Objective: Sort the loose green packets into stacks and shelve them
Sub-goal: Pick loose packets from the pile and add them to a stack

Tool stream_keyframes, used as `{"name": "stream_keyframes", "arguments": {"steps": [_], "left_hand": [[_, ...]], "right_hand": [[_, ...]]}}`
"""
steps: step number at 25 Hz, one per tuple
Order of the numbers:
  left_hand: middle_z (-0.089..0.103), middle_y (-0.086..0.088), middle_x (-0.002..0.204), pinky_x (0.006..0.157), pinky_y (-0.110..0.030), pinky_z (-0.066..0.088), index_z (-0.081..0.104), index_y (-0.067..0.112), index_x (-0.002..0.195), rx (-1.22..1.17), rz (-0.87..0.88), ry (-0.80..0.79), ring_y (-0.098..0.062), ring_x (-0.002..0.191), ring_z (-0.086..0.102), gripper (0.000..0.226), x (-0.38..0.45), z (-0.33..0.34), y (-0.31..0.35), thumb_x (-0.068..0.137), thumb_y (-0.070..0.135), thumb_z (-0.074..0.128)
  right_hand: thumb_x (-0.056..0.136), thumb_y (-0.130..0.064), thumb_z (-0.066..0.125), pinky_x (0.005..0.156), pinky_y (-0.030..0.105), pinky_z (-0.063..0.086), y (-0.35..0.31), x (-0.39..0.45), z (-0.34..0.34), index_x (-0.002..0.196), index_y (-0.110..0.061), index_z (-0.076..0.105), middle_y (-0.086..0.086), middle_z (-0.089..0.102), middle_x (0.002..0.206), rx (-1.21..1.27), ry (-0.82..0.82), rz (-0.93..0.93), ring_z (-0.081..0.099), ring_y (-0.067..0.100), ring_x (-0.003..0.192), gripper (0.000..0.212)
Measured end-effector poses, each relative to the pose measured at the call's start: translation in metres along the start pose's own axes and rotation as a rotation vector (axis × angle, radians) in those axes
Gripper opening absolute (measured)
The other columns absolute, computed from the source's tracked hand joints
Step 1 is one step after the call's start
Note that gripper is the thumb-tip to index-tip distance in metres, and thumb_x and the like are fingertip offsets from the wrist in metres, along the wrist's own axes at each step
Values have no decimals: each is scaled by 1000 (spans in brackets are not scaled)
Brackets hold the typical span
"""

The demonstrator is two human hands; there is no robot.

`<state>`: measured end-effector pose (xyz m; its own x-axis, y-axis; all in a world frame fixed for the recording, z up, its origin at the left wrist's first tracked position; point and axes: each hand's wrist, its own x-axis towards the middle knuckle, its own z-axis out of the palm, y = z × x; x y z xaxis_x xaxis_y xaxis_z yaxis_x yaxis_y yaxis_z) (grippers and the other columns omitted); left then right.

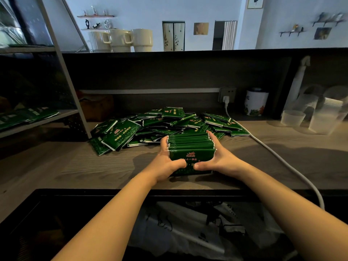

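Note:
A squared-up stack of green packets (191, 147) stands on edge on the wooden counter (94, 166), just in front of me. My left hand (166, 162) grips its left side and my right hand (218, 159) grips its right side, both thumbs pressed on the front packet. Behind the stack lies a loose heap of green packets (143, 129) spread across the counter. More green packets (28, 116) lie flat on the metal rack shelf (62, 114) at the left.
A white power cable (282, 159) runs from the wall socket (227, 95) across the counter's right side. A white tin (256, 104) and clear plastic cups (323, 117) stand at the right. Cream mugs (120, 40) sit on the upper ledge. A brown box (98, 108) stands behind the heap.

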<state>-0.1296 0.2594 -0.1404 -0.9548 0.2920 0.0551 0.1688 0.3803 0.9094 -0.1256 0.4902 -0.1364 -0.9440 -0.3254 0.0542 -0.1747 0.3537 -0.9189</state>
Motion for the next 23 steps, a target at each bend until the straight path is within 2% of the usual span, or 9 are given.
{"name": "stream_keyframes", "arguments": {"steps": [4,8,10,12,15,16,19,21,23], "left_hand": [[47,22,121,81,-10,42,11,39,146,9,10,-33,1,107,49,97,0,1,2,67,35,67],[56,9,128,99,-36,43,23,28,151,-11,-8,17,-14,116,57,99,2,-4,-3,64,34,71],[56,15,123,98,-34,43,25,29,149,0,5,16,-4,110,57,98,0,-3,-3,64,33,73],[61,12,121,97,-35,50,32,27,143,-15,28,57,-7,107,63,92,0,-3,-3,63,31,76],[63,4,125,97,-36,53,36,29,138,-31,29,78,-17,113,65,87,-1,-3,-3,62,30,79],[61,3,130,102,-39,50,33,29,141,-38,22,55,-19,119,61,90,0,-2,-3,65,28,82],[56,5,137,112,-38,42,30,22,149,-91,-23,9,-18,129,54,94,3,-2,-4,75,7,86],[66,2,126,99,-32,51,47,23,130,-134,-9,23,-21,119,64,74,6,-7,-8,72,-2,86],[65,0,128,84,-18,52,45,31,127,-225,-50,89,-11,105,68,78,5,-19,-12,69,0,88]], "right_hand": [[64,-35,93,81,-3,40,3,2,-1,153,-37,18,-38,40,125,-23,71,-24,50,-23,108,115],[57,-40,92,69,-8,36,-1,3,-3,134,-39,24,-40,40,108,-48,83,16,43,-39,84,103],[57,-40,91,78,-3,36,1,4,-2,145,-33,24,-37,40,111,-71,118,14,47,-31,94,111],[55,-39,93,89,3,38,3,5,-4,147,-23,30,-30,48,120,-63,147,-9,51,-20,106,113],[58,-30,95,112,36,41,2,7,-3,152,-21,25,-6,56,139,-42,38,32,53,12,128,118],[59,-27,93,112,41,40,2,8,-3,150,-23,26,-3,57,138,-56,27,49,53,17,130,113],[62,-26,93,101,31,46,0,6,1,131,-38,32,-16,63,119,-117,113,42,59,12,118,93],[57,-36,93,97,32,51,1,4,3,135,-34,39,-11,66,119,-74,91,-4,63,11,114,94],[64,-45,88,93,34,54,0,5,2,140,-27,42,-1,65,125,35,87,-41,63,14,114,90]]}}
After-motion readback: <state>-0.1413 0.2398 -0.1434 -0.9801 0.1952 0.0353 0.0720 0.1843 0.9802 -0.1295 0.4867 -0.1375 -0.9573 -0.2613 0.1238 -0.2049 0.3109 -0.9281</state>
